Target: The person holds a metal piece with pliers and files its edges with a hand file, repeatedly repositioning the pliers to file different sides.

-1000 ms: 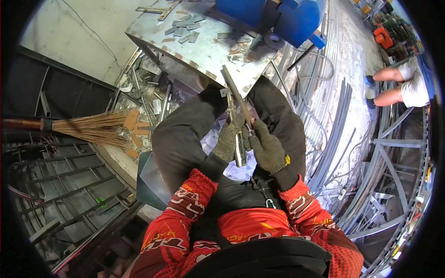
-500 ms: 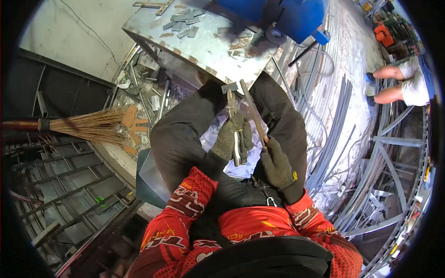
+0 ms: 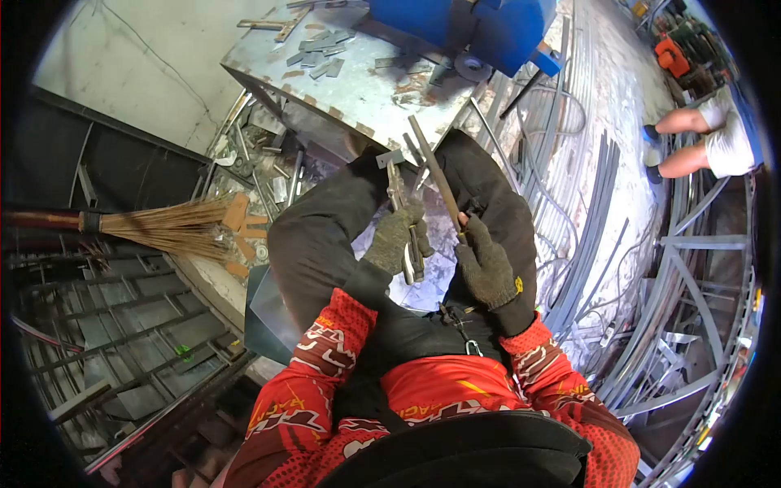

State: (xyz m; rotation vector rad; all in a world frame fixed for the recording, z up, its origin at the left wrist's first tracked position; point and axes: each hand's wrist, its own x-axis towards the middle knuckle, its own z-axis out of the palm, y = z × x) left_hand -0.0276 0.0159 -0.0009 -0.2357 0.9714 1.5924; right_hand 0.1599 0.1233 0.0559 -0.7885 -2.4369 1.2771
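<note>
My left hand (image 3: pixel 394 237), in a dark knit glove, is closed around a pair of locking pliers (image 3: pixel 396 189). Their jaws clamp a small flat metal plate (image 3: pixel 388 159) that lies crosswise at the tip. A long narrow file (image 3: pixel 436 176) is gripped in my gloved right hand (image 3: pixel 486 270), which rests over my right thigh. The file slants forward, its far end beyond the plate and to its right, with a gap between them. Fingers of both hands are partly hidden by the gloves and tools.
Ahead stands a metal worktable (image 3: pixel 358 98) with several small plates (image 3: pixel 325 50) and a blue machine (image 3: pixel 464 28). A broom (image 3: pixel 163 228) lies left. Long metal bars (image 3: pixel 590 211) cover the floor at right, where another person's legs (image 3: pixel 683 138) show.
The file has slid forward along the right side of the plate, its tip now farther out. My left hand, pliers and plate have shifted slightly left. The view has moved a little.
</note>
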